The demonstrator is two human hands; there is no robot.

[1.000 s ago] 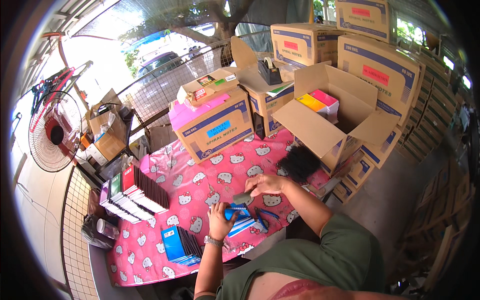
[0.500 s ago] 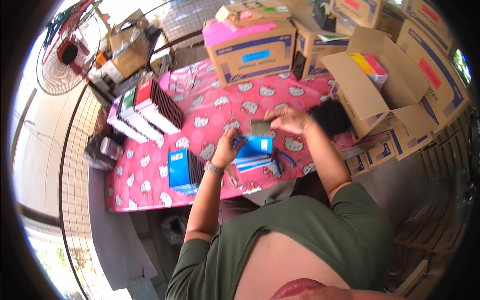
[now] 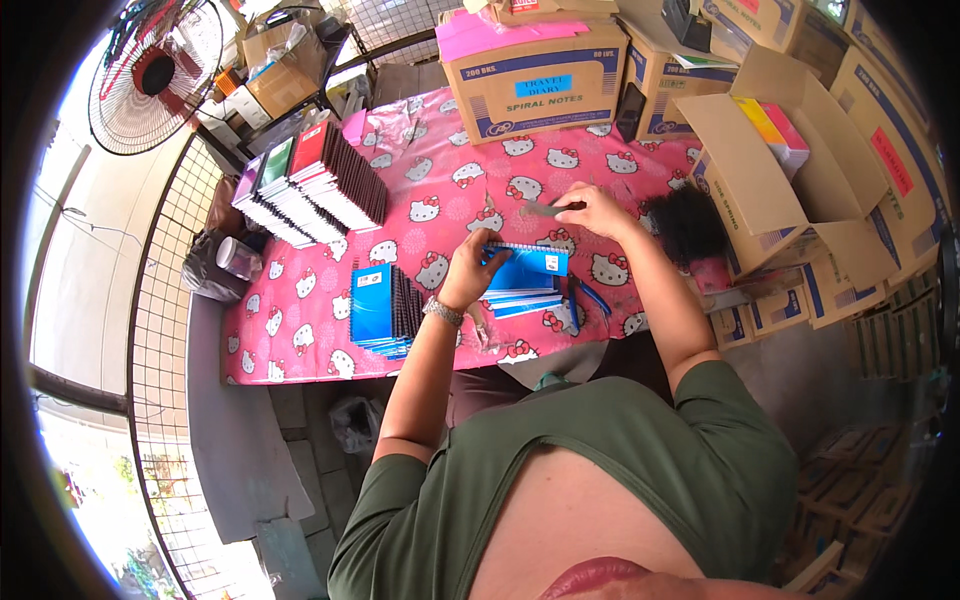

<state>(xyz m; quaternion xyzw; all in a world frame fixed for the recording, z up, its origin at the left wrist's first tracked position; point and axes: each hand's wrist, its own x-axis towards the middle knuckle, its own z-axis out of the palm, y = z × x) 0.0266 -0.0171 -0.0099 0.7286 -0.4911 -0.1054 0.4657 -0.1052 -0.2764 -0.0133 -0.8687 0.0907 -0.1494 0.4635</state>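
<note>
Blue spiral notebooks [image 3: 530, 268] lie in a small stack before me, the wire spiral along the top one's far edge. My left hand [image 3: 474, 268] pinches the left end of that spiral edge, its fingers closed on the notebook. Just beyond the stack, my right hand [image 3: 592, 212] grips a thin, flat, grey-brown piece [image 3: 545, 209] seen nearly edge-on; its kind is unclear. Blue-handled pliers [image 3: 583, 300] rest beside the stack's right side. To the left stands another pile of blue spiral notebooks [image 3: 372, 305].
Tall stacks of notebooks [image 3: 318, 185] with red, green and purple covers stand at the back left. Cardboard boxes [image 3: 535, 85] line the far edge. An open carton [image 3: 780, 200] and a black fuzzy bundle [image 3: 688, 222] are on the right. A fan [image 3: 155, 75] stands far left.
The flat piece has turned from showing its broad face to nearly edge-on, lifting slightly off the notebooks' far edge. My left hand stays at the spiral. The whole view has shifted a little.
</note>
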